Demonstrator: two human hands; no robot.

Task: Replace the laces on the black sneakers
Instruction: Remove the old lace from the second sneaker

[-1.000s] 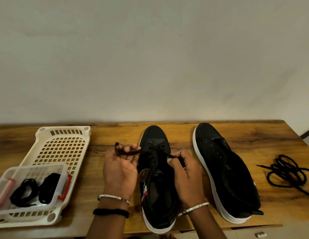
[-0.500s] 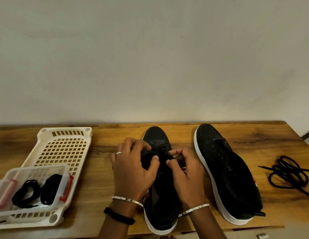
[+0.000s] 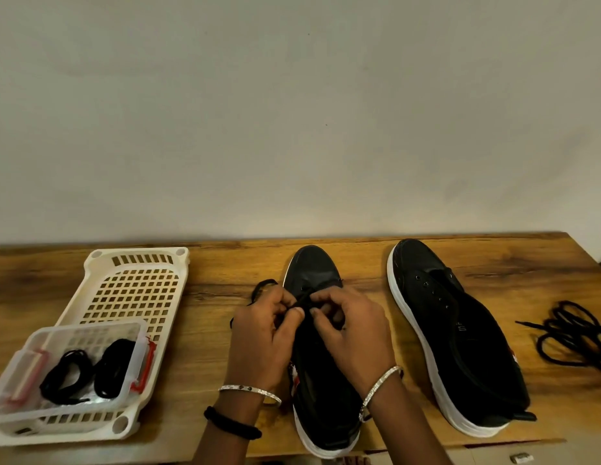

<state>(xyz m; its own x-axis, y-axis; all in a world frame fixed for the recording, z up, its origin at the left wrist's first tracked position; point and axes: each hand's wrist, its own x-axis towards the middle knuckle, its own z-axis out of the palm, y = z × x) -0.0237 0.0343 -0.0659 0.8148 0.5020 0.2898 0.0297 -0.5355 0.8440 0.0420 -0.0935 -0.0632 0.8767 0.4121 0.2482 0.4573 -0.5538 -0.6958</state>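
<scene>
Two pinches: left hand and right hand fingertips clamp the lace, sneaker just beneath them; likely limp, light, best gripped near its tip.

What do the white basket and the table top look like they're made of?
Basket: probably moulded plastic, cream, smooth, with a uniform grid of holes. Table: wood or wood-look laminate, brown, with grain streaks; which one is unclear.

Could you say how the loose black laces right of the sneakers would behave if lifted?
The lace pile is probably floppy, since it lies in slack loops. It looks thin, so likely light. Overlapping loops may tangle.
</scene>
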